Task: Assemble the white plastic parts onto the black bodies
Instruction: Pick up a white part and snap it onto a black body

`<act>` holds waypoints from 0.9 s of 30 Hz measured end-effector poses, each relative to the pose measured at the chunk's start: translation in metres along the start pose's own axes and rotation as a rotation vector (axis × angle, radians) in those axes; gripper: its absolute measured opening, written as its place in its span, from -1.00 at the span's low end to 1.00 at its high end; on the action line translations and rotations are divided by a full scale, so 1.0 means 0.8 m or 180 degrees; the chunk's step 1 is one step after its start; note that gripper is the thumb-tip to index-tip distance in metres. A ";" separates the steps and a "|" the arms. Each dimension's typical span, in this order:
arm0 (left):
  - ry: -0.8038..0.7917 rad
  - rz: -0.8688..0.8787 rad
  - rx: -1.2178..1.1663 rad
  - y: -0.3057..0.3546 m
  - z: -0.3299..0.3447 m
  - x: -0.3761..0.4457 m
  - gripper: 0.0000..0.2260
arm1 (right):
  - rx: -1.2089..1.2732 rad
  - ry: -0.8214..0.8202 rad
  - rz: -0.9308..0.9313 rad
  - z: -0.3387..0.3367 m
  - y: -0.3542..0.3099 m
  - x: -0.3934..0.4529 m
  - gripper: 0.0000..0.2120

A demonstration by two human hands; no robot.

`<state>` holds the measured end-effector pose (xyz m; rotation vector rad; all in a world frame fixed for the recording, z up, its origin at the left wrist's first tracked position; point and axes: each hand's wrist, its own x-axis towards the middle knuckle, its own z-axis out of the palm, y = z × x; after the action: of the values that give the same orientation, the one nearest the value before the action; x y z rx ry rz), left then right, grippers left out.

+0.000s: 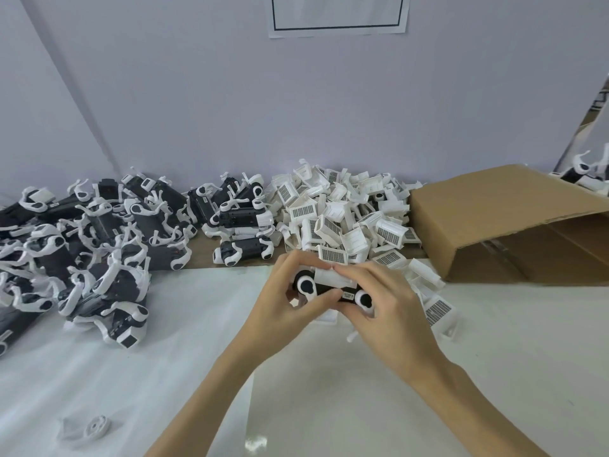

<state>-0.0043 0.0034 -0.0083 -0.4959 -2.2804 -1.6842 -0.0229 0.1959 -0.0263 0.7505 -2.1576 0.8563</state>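
Observation:
Both hands hold one black body (344, 295) with white round ends just above the white table. My left hand (283, 291) grips its left end, and my right hand (385, 301) grips its right end. A white plastic part (333, 278) sits on top of the body, with fingertips of both hands pressing on it. Behind my hands lies a heap of loose white plastic parts (342, 216) with grille faces. A large pile of black bodies (99, 242) with white legs covers the left of the table.
An open cardboard box (501, 222) lies on its side at the right. A few white parts (438, 308) are scattered right of my hands. A small white round piece (95, 427) lies at the near left. A grey wall with a paper notice (339, 14) stands behind.

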 end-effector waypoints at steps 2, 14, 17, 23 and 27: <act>-0.0124 -0.0070 -0.0039 0.000 -0.004 -0.001 -0.69 | -0.0148 0.0011 -0.0020 0.000 0.000 0.000 -0.59; -0.0028 -0.0079 -0.0298 -0.001 -0.001 -0.001 -0.73 | 0.0212 0.0174 -0.0047 -0.005 -0.009 0.004 -0.42; -0.0102 -0.0058 -0.0315 -0.002 -0.003 0.000 -0.73 | 0.0438 -0.0107 0.0122 -0.009 -0.003 0.007 -0.36; -0.0129 0.0563 0.0196 0.000 0.002 -0.002 -0.81 | 0.3193 -0.1393 0.1896 -0.026 0.006 0.011 -0.56; -0.0110 0.0967 0.0624 -0.002 0.005 -0.004 -0.72 | 0.2818 -0.1259 0.1852 -0.019 0.009 0.010 -0.66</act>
<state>-0.0022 0.0063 -0.0125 -0.7848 -2.2278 -1.3033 -0.0270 0.2098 -0.0144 0.7306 -2.3376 2.2062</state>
